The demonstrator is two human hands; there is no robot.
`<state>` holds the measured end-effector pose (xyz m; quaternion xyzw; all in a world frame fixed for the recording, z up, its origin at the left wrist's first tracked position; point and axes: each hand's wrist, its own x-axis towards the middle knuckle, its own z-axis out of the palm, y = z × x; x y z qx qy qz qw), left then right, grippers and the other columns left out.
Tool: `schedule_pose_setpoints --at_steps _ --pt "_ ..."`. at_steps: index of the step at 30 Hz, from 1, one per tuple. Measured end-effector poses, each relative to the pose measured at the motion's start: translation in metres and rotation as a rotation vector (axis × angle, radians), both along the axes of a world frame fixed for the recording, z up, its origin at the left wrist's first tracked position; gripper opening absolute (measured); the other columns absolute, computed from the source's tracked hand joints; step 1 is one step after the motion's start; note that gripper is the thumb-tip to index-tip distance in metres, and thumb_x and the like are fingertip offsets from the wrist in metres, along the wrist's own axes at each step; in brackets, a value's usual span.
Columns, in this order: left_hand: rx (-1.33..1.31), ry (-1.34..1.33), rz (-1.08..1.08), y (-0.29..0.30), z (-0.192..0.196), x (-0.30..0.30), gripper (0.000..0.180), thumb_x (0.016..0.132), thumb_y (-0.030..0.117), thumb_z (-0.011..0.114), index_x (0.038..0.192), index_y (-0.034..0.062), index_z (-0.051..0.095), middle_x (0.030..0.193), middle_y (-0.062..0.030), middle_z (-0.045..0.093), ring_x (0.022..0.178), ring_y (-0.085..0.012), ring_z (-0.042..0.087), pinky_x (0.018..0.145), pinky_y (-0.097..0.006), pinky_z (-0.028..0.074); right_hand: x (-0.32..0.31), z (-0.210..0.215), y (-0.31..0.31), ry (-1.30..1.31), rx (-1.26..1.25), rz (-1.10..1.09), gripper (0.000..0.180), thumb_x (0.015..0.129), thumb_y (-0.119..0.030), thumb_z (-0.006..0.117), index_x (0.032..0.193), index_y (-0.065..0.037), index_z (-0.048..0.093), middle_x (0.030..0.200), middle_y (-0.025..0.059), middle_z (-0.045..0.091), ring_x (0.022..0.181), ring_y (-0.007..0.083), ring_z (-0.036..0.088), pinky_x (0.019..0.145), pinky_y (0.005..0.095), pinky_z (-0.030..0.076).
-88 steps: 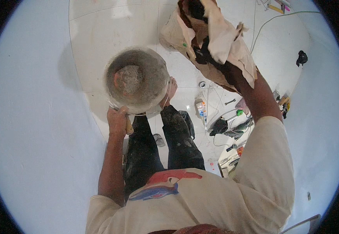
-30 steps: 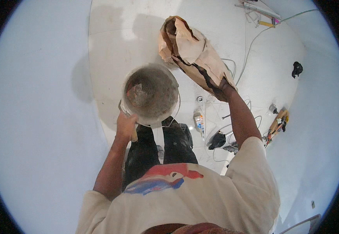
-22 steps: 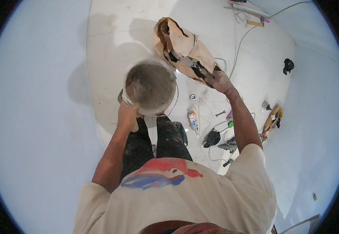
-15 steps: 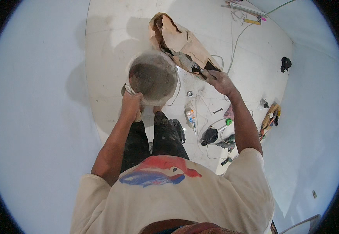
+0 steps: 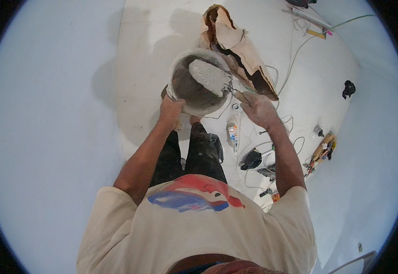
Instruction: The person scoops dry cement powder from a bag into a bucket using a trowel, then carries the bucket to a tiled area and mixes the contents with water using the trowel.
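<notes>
My left hand (image 5: 170,108) is clamped on the near rim of the round grey plaster-smeared bucket (image 5: 194,86), held up over the white floor (image 5: 148,50). My right hand (image 5: 259,108) has its grip closed round the handle of a flat metal trowel (image 5: 210,76), whose blade, loaded with grey plaster, lies across the bucket's mouth. Just behind the bucket sits a torn tan paper sack (image 5: 237,50). Below it on the floor lies a small white tube with an orange and blue label (image 5: 232,134), near black tools (image 5: 252,160).
</notes>
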<state>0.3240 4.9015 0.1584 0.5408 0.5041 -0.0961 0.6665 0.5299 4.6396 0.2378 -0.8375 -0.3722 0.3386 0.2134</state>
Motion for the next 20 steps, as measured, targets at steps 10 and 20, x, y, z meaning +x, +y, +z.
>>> schedule_pose_setpoints --at_steps 10,20 --pt "-0.089 0.052 0.088 0.014 -0.008 -0.014 0.056 0.084 0.003 0.064 0.139 -0.0001 0.053 0.127 -0.0145 0.065 0.114 -0.0264 0.064 0.101 -0.04 0.049 -0.071 -0.021 0.078 -0.474 -0.026 -0.121 0.04 0.09 -0.008 0.062 0.13 -0.014 0.061 0.093 0.0105 0.057 0.084 0.0303 0.064 0.069 0.046 0.055" --pt "-0.13 0.118 0.058 0.041 -0.027 -0.026 0.057 0.089 0.009 0.066 0.143 0.0013 0.049 0.131 -0.0178 0.062 0.117 -0.0274 0.065 0.099 -0.039 0.053 -0.062 0.041 0.038 -0.105 -0.395 -0.343 0.044 0.096 -0.015 0.065 0.139 -0.015 0.054 0.117 0.0159 0.061 0.112 0.0337 0.06 0.093 0.0508 0.051"
